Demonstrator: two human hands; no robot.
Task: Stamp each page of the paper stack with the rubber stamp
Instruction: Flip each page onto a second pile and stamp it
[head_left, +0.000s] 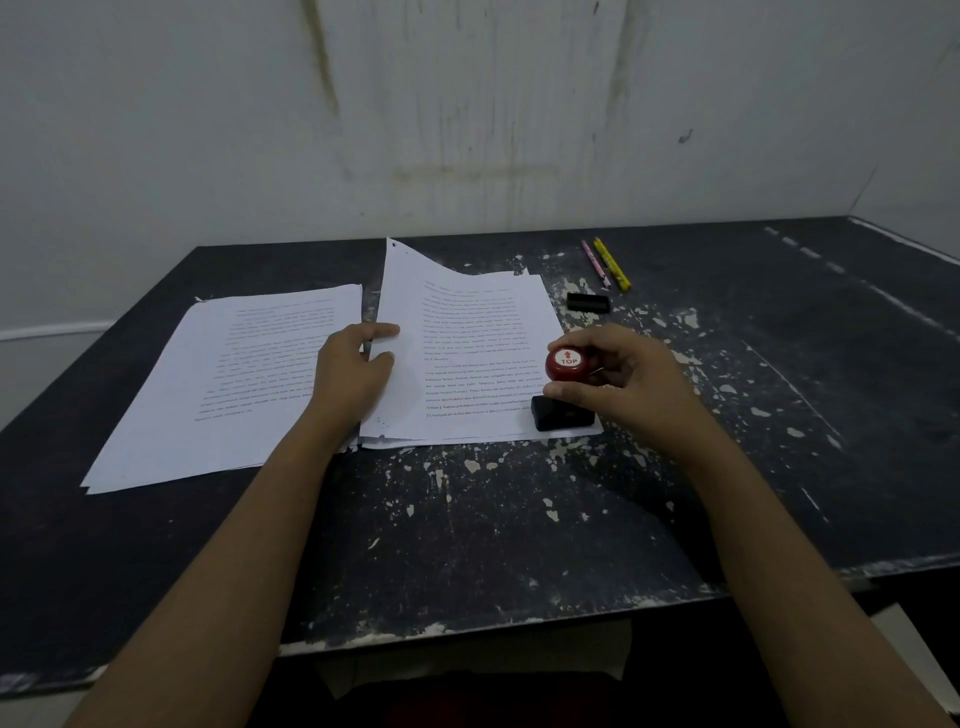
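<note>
right hand (631, 387) grips rubber stamp (565, 366) on paper stack (410, 441) | left hand (348, 376) pinches top page (467, 332)

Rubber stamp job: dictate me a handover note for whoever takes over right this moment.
Left hand holds the left edge of the top page on the right stack.
Right hand grips the rubber stamp, base down on that page's near right corner.
Left pile: pages set aside, likely done; no stamp marks legible.
To do: finish this stamp, move the page over, repeat through the right stack.
</note>
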